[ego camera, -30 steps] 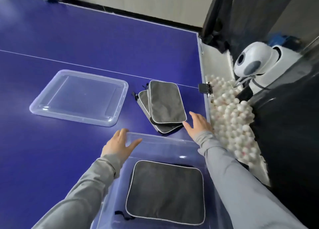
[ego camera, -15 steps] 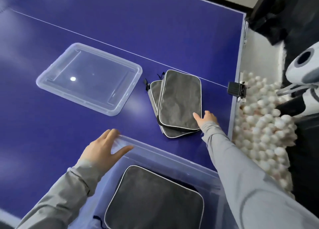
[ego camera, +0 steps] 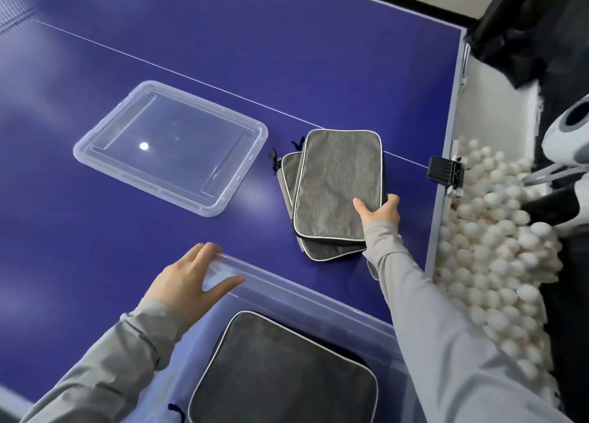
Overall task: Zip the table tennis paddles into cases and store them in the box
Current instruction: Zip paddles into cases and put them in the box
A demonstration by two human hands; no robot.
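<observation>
Two grey zipped paddle cases lie stacked on the blue table; the top case [ego camera: 334,183] covers most of the lower case [ego camera: 288,174]. My right hand [ego camera: 377,214] grips the top case at its near right corner, thumb on top and fingers round the edge. A clear plastic box [ego camera: 287,282] stands at the near edge with another grey case [ego camera: 280,371] lying flat inside. My left hand [ego camera: 188,281] rests on the box's far left rim, fingers spread over the rim.
The clear box lid [ego camera: 172,145] lies flat on the table at the left. Beyond the table's right edge sits a heap of white balls [ego camera: 497,257], a black clip [ego camera: 444,171] and a white ball machine [ego camera: 567,136].
My right hand has slid forward onto the top case and closed on its near right corner. My left hand stays on the box rim. The camera has tilted downward.
</observation>
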